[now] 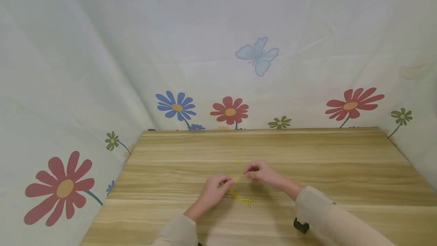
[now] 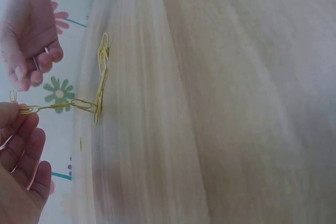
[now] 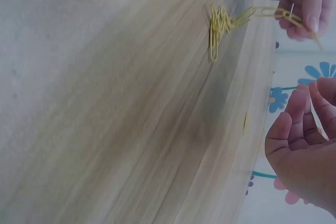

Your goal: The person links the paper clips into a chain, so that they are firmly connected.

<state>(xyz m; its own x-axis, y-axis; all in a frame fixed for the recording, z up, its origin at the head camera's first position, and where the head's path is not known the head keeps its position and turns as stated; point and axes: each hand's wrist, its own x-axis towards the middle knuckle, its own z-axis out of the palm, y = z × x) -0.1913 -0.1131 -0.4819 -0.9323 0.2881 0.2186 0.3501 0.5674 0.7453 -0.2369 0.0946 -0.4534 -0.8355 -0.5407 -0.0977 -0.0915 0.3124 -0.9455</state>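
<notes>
My left hand [image 1: 214, 191] pinches the end of a chain of yellow paper clips [image 1: 241, 199] between thumb and forefinger. From that pinch the chain runs down to the tabletop, where its far links lie bunched, as the right wrist view shows. One clip's tip sticks out past the left fingertips, toward the other hand, and is blurred in the right wrist view. My right hand [image 1: 262, 172] hovers just across from it, fingers loosely bent and nothing visible between them. Beyond both hands, a single yellow paper clip [image 1: 238, 162] lies on the table.
The wood-grain table [image 1: 157, 162] reaches back to a pale cloth backdrop [image 1: 205, 48] printed with flowers and a butterfly. More cloth hangs along the left side. A black device [image 1: 301, 226] sits under the right sleeve.
</notes>
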